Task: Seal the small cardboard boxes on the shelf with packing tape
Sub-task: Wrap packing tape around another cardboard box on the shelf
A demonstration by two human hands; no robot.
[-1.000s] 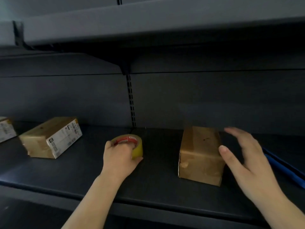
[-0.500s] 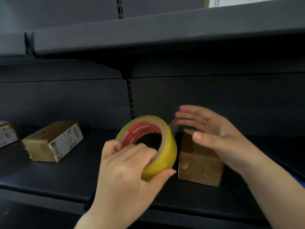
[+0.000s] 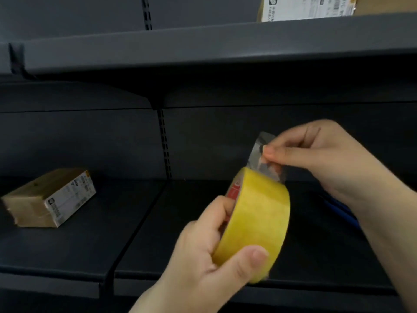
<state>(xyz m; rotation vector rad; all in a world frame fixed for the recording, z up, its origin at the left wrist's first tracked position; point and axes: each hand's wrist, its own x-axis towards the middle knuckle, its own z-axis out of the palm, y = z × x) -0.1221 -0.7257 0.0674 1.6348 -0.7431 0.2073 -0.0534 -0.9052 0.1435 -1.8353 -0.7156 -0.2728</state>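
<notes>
My left hand (image 3: 203, 251) grips a yellow roll of packing tape (image 3: 257, 222) with a red inner label, held up in front of the dark shelf (image 3: 94, 245). My right hand (image 3: 320, 159) pinches the clear free end of the tape (image 3: 262, 154) just above the roll. A small cardboard box with a white label (image 3: 48, 197) lies on the shelf at the left, well away from both hands. The box that stood in the middle is hidden behind the roll and my hands.
An upper shelf (image 3: 203, 46) runs across the top and carries another labelled box (image 3: 304, 6) at its right. A blue object (image 3: 338, 208) lies on the lower shelf behind my right wrist. A slotted upright (image 3: 164, 143) divides the back panel.
My left hand has lifted the roll off the shelf and turned it edge-on. My right hand has left the middle box and taken hold of the tape's free end.
</notes>
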